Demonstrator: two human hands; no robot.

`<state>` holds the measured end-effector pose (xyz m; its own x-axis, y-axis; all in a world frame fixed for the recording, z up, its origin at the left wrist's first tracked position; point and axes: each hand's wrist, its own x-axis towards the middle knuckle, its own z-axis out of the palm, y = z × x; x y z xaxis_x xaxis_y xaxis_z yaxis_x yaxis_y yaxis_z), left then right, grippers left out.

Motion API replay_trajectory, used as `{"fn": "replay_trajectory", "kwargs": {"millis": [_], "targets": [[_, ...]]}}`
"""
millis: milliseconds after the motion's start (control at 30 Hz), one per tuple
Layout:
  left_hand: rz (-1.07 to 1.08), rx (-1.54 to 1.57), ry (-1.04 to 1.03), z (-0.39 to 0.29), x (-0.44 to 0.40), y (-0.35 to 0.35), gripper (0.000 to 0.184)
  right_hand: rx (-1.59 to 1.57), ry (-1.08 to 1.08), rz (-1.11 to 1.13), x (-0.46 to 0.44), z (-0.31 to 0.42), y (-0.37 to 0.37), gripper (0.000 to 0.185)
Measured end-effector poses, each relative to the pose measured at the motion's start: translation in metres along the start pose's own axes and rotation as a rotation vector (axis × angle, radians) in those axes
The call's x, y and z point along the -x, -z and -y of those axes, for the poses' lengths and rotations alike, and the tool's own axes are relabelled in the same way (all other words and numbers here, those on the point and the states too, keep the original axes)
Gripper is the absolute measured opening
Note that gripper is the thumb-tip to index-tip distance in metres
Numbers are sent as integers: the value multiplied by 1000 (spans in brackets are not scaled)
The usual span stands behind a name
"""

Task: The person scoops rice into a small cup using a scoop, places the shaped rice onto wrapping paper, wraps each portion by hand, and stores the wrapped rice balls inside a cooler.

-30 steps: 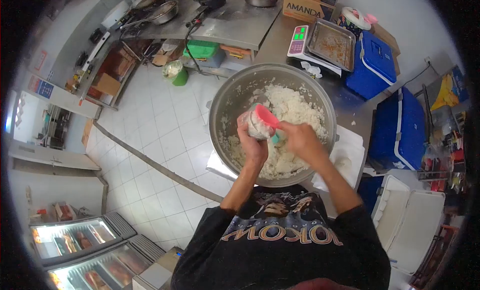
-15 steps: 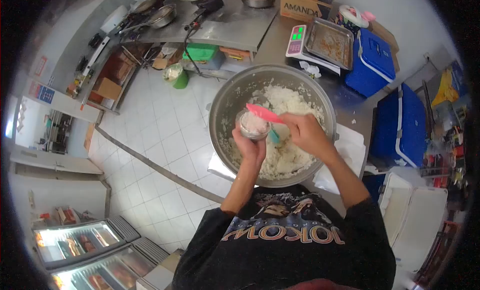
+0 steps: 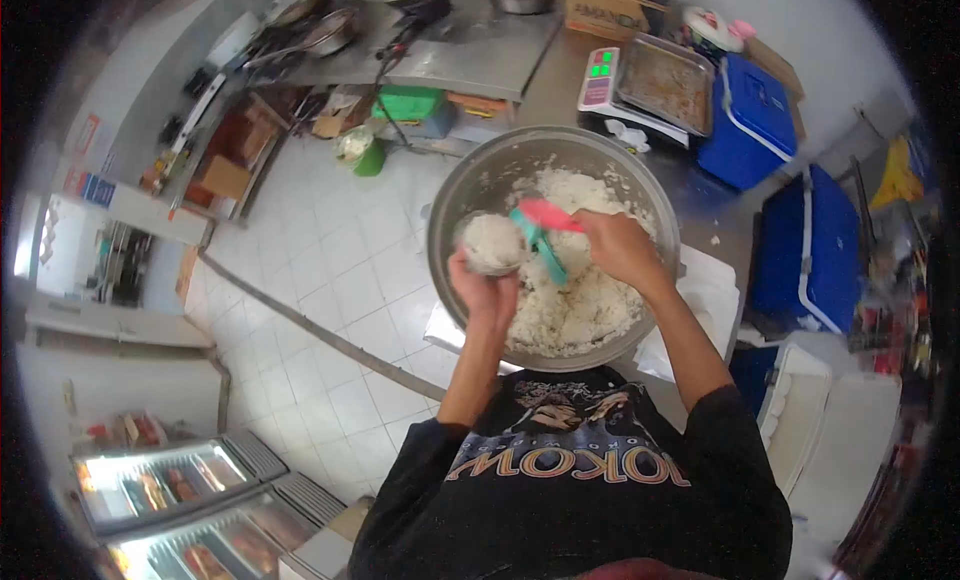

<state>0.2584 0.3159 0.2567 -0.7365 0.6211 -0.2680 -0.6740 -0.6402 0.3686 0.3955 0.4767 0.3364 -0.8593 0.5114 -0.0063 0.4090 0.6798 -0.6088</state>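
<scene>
A large metal pot [image 3: 447,185] stands in front of me with white rice [image 3: 590,310] in it. My left hand [image 3: 485,295] grips a small clear bowl [image 3: 493,245] filled with rice, over the left side of the pot. My right hand [image 3: 622,248] is closed on the handle of a pink rice scoop [image 3: 548,216], whose blade is over the rice, right of the bowl. Beneath it a teal utensil [image 3: 545,250] rests in the pot.
A digital scale [image 3: 600,85] with a metal tray [image 3: 668,83] stands behind the pot on the right. Blue cooler boxes [image 3: 758,115] are at the right. A green bin [image 3: 369,158] stands on the tiled floor. White paper [image 3: 705,305] lies beside the pot.
The pink scoop has come off the bowl and moved right, over the rice. My left hand has shifted slightly left with the bowl, which now looks fuller. More of the teal utensil shows.
</scene>
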Motion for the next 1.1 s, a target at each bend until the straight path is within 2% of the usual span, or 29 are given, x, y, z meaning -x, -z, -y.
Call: {"fn": "replay_trajectory", "kwargs": {"millis": [67, 133, 200, 233, 300, 433, 533, 567, 667, 700, 800, 833, 933, 967, 1067, 1100], "targets": [[41, 21, 72, -10, 8, -5, 53, 255, 9, 36, 4, -13, -4, 50], [208, 47, 200, -6, 17, 3, 56, -151, 328, -117, 19, -12, 1, 86], [74, -44, 313, 14, 40, -27, 56, -381, 391, -130, 45, 14, 7, 104], [6, -102, 372, 26, 53, -46, 55, -369, 295, -133, 60, 21, 18, 104], [119, -170, 502, 54, 75, -66, 54, -349, 96, -133, 90, 27, 44, 105], [253, -300, 809, 120, 97, -91, 53, -325, -61, -316, 151, -19, 87, 104], [373, -520, 738, 192, 110, -90, 57, -414, -105, -346, 180, -84, 111, 104], [388, -480, 711, 211, 116, -98, 58, -396, -117, -347, 184, -109, 117, 105], [187, -626, 617, 264, 132, -55, 51, -221, -78, -409, 174, -205, 127, 106], [159, -722, 530, 282, 140, -43, 41, -195, -53, -409, 161, -246, 120, 103], [788, -1547, 571, 315, 130, 23, 35, -156, -4, -438, 103, -367, 70, 101], [1051, -1850, 117, 327, 130, 55, 33, -139, -30, -427, 82, -395, 53, 99], [1132, -2050, -165, 344, 127, 86, 39, -68, -106, -361, 45, -448, 16, 96], [1153, -2103, -163, 345, 125, 92, 38, -42, -131, -337, 43, -450, 16, 95], [1134, -2118, -111, 347, 114, 116, 30, 77, -107, -589, 81, -427, 27, 80], [1132, -2135, -137, 348, 114, 116, 26, 30, -138, -625, 100, -425, 21, 73]]}}
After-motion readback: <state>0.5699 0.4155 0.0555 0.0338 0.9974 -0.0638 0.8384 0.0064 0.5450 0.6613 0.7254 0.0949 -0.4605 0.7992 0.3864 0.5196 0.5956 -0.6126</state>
